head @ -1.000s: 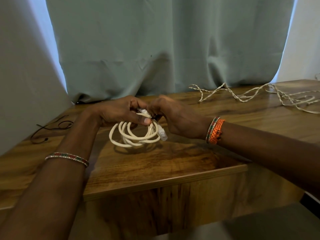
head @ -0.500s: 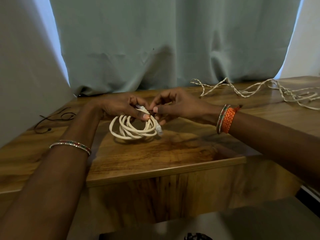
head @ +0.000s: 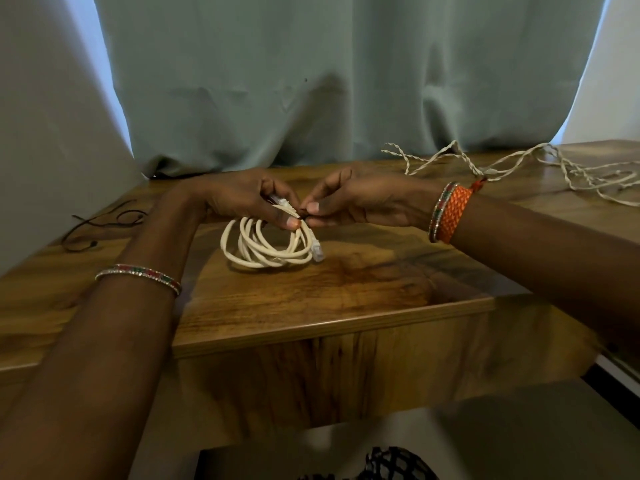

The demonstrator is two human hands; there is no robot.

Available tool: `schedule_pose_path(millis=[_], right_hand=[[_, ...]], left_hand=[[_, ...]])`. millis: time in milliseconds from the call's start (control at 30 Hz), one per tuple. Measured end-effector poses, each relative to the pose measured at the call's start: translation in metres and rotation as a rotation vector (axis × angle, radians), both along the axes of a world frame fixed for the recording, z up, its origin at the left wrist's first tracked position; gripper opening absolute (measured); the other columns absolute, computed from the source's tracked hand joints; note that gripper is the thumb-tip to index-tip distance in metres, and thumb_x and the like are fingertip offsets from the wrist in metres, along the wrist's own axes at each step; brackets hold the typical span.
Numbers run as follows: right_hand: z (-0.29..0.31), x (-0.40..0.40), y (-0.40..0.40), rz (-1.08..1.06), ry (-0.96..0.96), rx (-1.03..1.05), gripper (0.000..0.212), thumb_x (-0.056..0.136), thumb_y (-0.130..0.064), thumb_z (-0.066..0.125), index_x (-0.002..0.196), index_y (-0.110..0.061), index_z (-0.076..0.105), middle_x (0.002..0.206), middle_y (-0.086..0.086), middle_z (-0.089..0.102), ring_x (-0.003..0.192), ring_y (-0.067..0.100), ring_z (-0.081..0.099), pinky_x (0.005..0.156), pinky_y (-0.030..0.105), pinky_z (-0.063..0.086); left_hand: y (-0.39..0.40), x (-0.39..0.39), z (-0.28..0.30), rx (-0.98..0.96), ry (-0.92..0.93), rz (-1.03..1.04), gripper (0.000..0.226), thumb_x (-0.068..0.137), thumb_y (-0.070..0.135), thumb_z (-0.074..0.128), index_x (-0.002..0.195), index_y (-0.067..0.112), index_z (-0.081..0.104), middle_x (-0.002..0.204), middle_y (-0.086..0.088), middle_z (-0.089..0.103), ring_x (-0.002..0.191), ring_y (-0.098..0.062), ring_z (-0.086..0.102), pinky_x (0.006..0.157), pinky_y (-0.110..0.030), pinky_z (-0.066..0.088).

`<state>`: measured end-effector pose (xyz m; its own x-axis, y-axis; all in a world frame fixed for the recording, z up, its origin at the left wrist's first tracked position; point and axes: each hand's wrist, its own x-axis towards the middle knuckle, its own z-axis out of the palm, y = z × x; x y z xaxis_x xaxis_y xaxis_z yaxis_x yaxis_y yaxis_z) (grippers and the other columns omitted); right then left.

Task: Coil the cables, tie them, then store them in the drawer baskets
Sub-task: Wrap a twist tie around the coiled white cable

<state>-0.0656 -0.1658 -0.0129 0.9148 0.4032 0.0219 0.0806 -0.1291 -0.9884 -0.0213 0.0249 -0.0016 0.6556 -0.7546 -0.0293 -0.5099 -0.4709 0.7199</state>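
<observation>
Both hands are meeting at the top of the coiled cream cable (head: pixel 266 247), which is lying on the wooden counter (head: pixel 346 292) near its middle, its loops resting flat and its clear plug (head: pixel 318 251) touching the wood at the coil's right side. Left hand (head: pixel 239 199) is curling its fingers round the gathered loops, the thumb pressing down on them, with a second pale connector (head: pixel 281 201) poking out just above that thumb. Right hand (head: pixel 363 199) is pinching something small and dark between thumb and forefinger right against the left thumb; what it is pinching is too small to tell. Each forearm is wearing a beaded bangle, and an orange woven band (head: pixel 453 213) is sitting beside the bangle on the right wrist. Farther back on the right, a loose twisted cream cord (head: pixel 485 168) is sprawling across the counter, well apart from the coil. A thin dark cord (head: pixel 100 226) is lying near the left edge. Grey-green curtain (head: pixel 329 74) is hanging behind the counter
</observation>
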Motion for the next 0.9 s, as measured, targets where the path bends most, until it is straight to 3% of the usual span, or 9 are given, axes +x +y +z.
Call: schedule_pose_path(millis=[200, 300, 367, 533, 633, 700, 800, 900], right_hand=[[-0.003, -0.004, 0.008, -0.183, -0.221, -0.186, 0.006, 0.080, 0.004, 0.067, 0.085, 0.002, 0.067, 0.074, 0.006, 0.070, 0.069, 0.010, 0.068, 0.067, 0.020, 0.058], [-0.006, -0.006, 0.009, -0.252, -0.340, -0.231, 0.015, 0.078, 0.003, 0.071, 0.090, -0.004, 0.065, 0.071, 0.001, 0.067, 0.064, 0.007, 0.068, 0.062, 0.019, 0.056], [-0.009, -0.006, 0.009, -0.283, -0.351, -0.203, 0.027, 0.076, 0.004, 0.072, 0.097, -0.008, 0.059, 0.075, 0.005, 0.066, 0.065, 0.011, 0.068, 0.067, 0.026, 0.059], [-0.013, -0.008, 0.008, -0.314, -0.366, -0.133, 0.047, 0.076, 0.006, 0.071, 0.111, -0.011, 0.045, 0.089, 0.016, 0.069, 0.073, 0.020, 0.070, 0.072, 0.032, 0.060], [-0.017, -0.008, 0.007, -0.358, -0.479, -0.154, 0.043, 0.077, 0.004, 0.071, 0.109, -0.013, 0.048, 0.085, 0.011, 0.070, 0.076, 0.022, 0.071, 0.076, 0.037, 0.059], [-0.019, -0.007, 0.007, -0.385, -0.600, -0.240, 0.033, 0.078, 0.000, 0.070, 0.105, -0.014, 0.056, 0.083, 0.005, 0.069, 0.076, 0.017, 0.069, 0.075, 0.033, 0.059], [-0.020, -0.009, 0.007, -0.362, -0.828, -0.391, 0.022, 0.080, -0.001, 0.068, 0.099, -0.011, 0.066, 0.080, -0.007, 0.064, 0.075, 0.006, 0.065, 0.071, 0.021, 0.056], [-0.021, -0.013, 0.007, -0.309, -0.960, -0.431, 0.019, 0.080, -0.002, 0.068, 0.095, -0.013, 0.067, 0.079, -0.014, 0.062, 0.077, 0.002, 0.063, 0.064, 0.008, 0.048]], left_hand=[[-0.001, -0.001, 0.000, 0.038, -0.079, 0.034, 0.029, 0.064, 0.024, 0.071, 0.091, 0.014, 0.070, 0.093, -0.011, 0.072, 0.081, -0.016, 0.066, 0.069, -0.016, 0.053], [-0.001, 0.000, 0.001, 0.038, -0.118, 0.048, 0.033, 0.063, 0.027, 0.071, 0.093, 0.014, 0.071, 0.099, -0.014, 0.072, 0.093, -0.025, 0.067, 0.082, -0.029, 0.053], [-0.001, -0.001, 0.001, 0.046, -0.142, 0.059, 0.037, 0.062, 0.028, 0.072, 0.096, 0.013, 0.071, 0.101, -0.012, 0.072, 0.099, -0.029, 0.066, 0.091, -0.036, 0.050], [-0.003, -0.002, 0.002, 0.068, -0.185, 0.050, 0.035, 0.063, 0.030, 0.071, 0.096, 0.016, 0.071, 0.100, -0.005, 0.073, 0.098, -0.023, 0.066, 0.087, -0.029, 0.051], [-0.002, -0.001, 0.003, 0.072, -0.209, 0.052, 0.037, 0.063, 0.031, 0.071, 0.096, 0.015, 0.071, 0.102, -0.009, 0.072, 0.100, -0.026, 0.066, 0.092, -0.037, 0.050], [-0.003, -0.002, 0.004, 0.068, -0.216, 0.040, 0.036, 0.063, 0.030, 0.071, 0.096, 0.015, 0.071, 0.103, -0.006, 0.072, 0.101, -0.023, 0.066, 0.092, -0.036, 0.050], [-0.004, -0.003, 0.004, 0.049, -0.208, 0.021, 0.031, 0.066, 0.026, 0.072, 0.096, 0.016, 0.071, 0.097, 0.003, 0.073, 0.095, -0.013, 0.067, 0.085, -0.025, 0.051], [-0.002, -0.003, 0.003, 0.012, -0.164, 0.002, 0.030, 0.069, 0.019, 0.071, 0.098, 0.011, 0.071, 0.094, -0.008, 0.073, 0.085, -0.016, 0.066, 0.075, -0.020, 0.052]])
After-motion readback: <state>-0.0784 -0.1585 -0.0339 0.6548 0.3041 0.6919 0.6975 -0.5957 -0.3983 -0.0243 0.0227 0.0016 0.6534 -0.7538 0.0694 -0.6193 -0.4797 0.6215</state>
